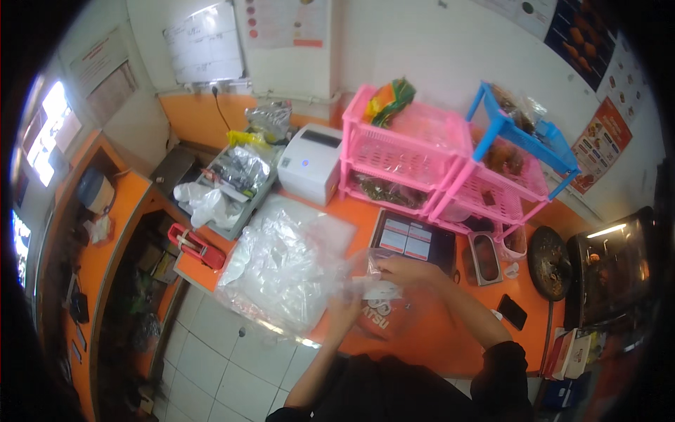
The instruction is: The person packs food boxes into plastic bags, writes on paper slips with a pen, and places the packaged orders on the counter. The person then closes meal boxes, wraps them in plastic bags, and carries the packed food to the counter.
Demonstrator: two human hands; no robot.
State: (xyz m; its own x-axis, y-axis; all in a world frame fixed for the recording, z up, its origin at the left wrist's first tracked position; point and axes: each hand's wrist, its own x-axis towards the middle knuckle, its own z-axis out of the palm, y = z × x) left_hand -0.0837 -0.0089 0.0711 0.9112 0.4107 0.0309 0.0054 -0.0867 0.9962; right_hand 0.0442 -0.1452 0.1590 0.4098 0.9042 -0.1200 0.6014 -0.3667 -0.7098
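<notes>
A clear plastic bag (406, 308) with printed writing lies over the orange counter in front of me. My right hand (408, 270) grips plastic film near the bag's upper edge. At its left side, my left hand (344, 312) holds the bag, its fingers blurred and partly covered by film. Between both hands is a small white piece (382, 290), perhaps paper; what it is stays unclear. Just left of my left hand spreads a heap of clear plastic bags (285, 264). A tablet (414, 237) with a lit screen sits beyond my right hand.
A white label printer (310, 163) stands behind the heap, beside a grey crate (253, 203) of packaging. Pink plastic racks (403, 158) line the wall. A red tape dispenser (196, 247) is at the counter's left edge. Rightward are a metal container (484, 258), a phone (512, 312) and a glass-fronted cabinet (606, 269).
</notes>
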